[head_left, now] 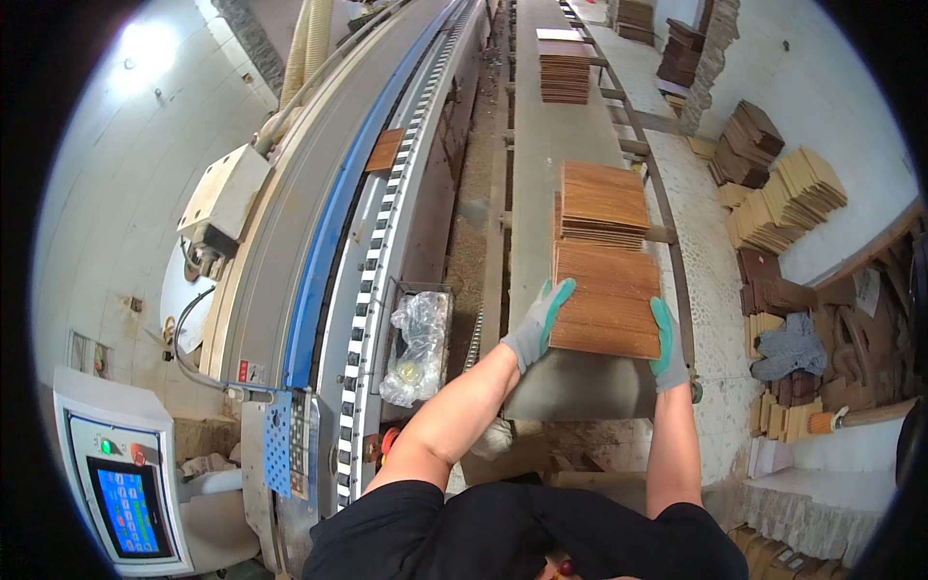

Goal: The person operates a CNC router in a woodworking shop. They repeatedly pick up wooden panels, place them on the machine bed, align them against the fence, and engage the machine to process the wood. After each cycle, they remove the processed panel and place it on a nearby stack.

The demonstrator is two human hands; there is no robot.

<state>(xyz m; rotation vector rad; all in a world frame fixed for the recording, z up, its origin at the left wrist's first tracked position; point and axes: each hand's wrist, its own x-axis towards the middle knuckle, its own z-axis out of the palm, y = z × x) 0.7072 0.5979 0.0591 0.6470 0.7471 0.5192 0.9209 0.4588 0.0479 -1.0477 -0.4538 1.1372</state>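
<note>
My left hand (539, 324), in a grey and green glove, grips the left edge of the nearer stack of brown wooden boards (604, 304). My gloved right hand (669, 340) holds the same stack by its right edge, fingers pointing forward along its side. These boards lie near the close end of a long grey table (541, 145). Another stack of brown boards (599, 193) adjoins them just beyond, and a further stack (564, 77) sits farther along the table. How many boards are within my grip I cannot tell.
On the left runs a long machine (329, 242) with a control panel (130, 507), a single board (385, 151) and a wire basket holding crumpled plastic (416, 348). Stacked panels (802, 193), a grey cloth (788, 348) and a wall (851, 126) are on the right.
</note>
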